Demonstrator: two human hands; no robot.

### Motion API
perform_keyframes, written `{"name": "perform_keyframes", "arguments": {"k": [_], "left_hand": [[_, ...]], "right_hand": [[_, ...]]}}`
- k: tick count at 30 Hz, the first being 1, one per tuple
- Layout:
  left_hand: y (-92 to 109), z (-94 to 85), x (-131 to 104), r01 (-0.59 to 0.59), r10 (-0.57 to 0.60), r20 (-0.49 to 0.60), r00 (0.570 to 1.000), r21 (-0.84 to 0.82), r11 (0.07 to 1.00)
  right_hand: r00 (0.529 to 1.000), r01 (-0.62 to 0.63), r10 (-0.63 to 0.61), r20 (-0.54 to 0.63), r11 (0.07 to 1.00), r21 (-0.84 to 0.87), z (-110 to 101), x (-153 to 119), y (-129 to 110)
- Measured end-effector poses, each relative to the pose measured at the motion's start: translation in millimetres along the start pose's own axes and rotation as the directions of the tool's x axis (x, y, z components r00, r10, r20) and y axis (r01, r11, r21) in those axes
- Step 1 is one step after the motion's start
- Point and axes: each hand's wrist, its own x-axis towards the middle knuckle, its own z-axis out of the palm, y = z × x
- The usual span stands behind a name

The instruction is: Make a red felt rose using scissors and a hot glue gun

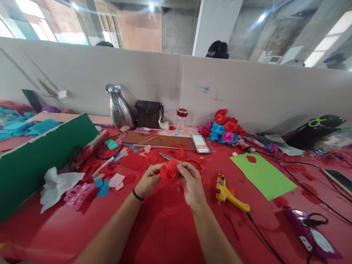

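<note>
A red paper flower [168,171] with curled petals is held up between my two hands, over the middle of the red table. On its left side, my left hand [149,180] has its fingers closed on it, with a black band at the wrist. My right hand [191,183] pinches the flower's right edge between thumb and fingers. Behind the flower lie scissors [165,157], partly hidden. A yellow glue gun [232,197] rests to the right of my right hand, its black cord running toward the front edge.
A green board [49,161] stands at the left beside white tissue [59,185]. Behind are a steel jug [120,108], a glass jar [181,121], a phone [200,143] and a bouquet [225,127]. Green paper [262,176] and a purple power strip [313,233] lie right.
</note>
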Motion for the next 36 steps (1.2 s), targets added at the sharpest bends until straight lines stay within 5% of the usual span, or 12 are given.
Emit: {"name": "perform_keyframes", "arguments": {"k": [22,30,36], "left_hand": [[1,11.3,-2,0.014,-0.02,-0.038,0.999,-0.157,0.987],[1,11.2,-4,0.07,-0.066,0.025,0.998,-0.221,0.973],[-1,9.6,-1,0.04,-0.069,-0.091,0.993,-0.292,0.956]], "right_hand": [[1.0,0.02,-0.02,-0.002,0.999,0.042,2,-3,6],[0.999,0.011,-0.012,0.035,0.999,0.039,3,-5,5],[0.998,-0.03,0.037,-0.054,0.993,0.117,4,-3,2]]}}
